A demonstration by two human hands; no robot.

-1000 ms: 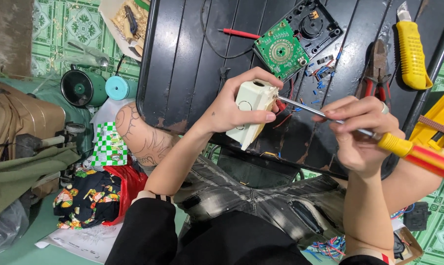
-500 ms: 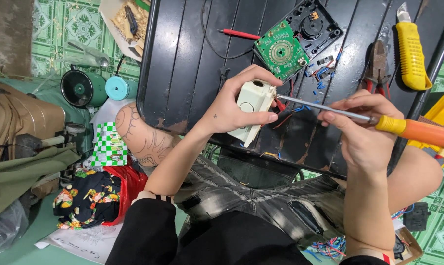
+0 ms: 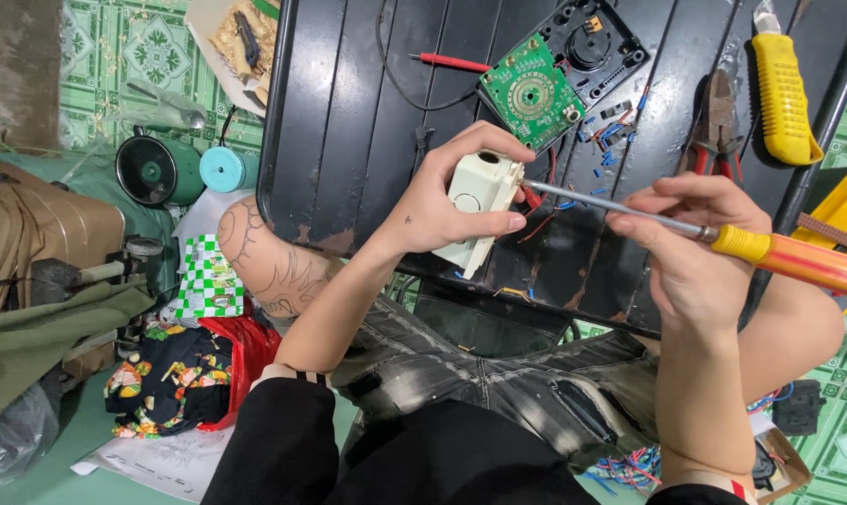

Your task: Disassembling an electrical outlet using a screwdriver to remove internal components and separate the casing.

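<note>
My left hand [image 3: 442, 201] grips a cream plastic housing [image 3: 479, 210] and holds it over the near part of a black tray [image 3: 348, 140]. My right hand [image 3: 690, 252] pinches the metal shaft of a screwdriver [image 3: 704, 234] with a yellow and orange handle. Its tip rests against the right side of the housing, by some red wires [image 3: 535, 201]. The handle points off to the right.
On the tray lie a green round circuit board [image 3: 533, 93] beside a black casing [image 3: 596, 42], a red probe [image 3: 451, 63], pliers [image 3: 718, 122] and a yellow utility knife [image 3: 783, 93]. A green fan [image 3: 152, 170], clothes and papers lie on the left floor. A yellow tool [image 3: 844, 210] sits at right.
The screwdriver has swung flatter, its handle rising from lower right to nearly level. My right hand shifted up along the shaft. The left hand kept the housing almost still.
</note>
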